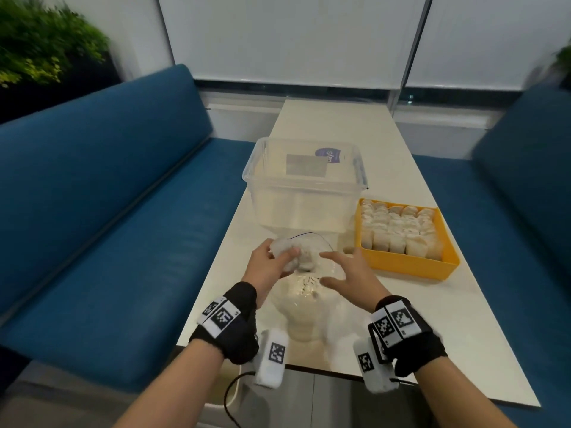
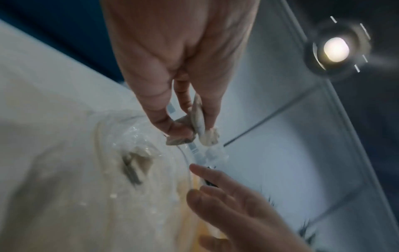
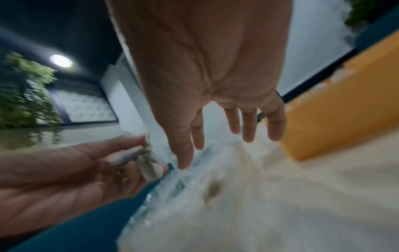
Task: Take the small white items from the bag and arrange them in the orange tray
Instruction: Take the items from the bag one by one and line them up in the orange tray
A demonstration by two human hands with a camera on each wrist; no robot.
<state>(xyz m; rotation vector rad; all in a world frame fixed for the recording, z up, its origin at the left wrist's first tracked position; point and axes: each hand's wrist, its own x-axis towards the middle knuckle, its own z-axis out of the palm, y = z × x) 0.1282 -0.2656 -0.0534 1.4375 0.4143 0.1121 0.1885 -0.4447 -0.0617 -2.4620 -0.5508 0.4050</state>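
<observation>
My left hand (image 1: 272, 261) grips a few small white items (image 1: 292, 254) just above the mouth of a clear plastic bag (image 1: 309, 291) lying on the table. The left wrist view shows those white items (image 2: 199, 124) pinched between thumb and fingers, and the right wrist view shows them (image 3: 138, 156) too. My right hand (image 1: 346, 270) hovers over the bag with straight, spread fingers (image 3: 248, 126) and holds nothing. The orange tray (image 1: 411, 267) stands to the right, packed with rows of white items (image 1: 401, 230). The bag (image 3: 215, 196) looks blurred in the wrist views.
A large clear plastic tub (image 1: 304, 186) stands behind the bag, left of the tray. The long cream table (image 1: 448, 335) runs between blue benches (image 1: 108, 211) on both sides. The near table edge is just under my wrists.
</observation>
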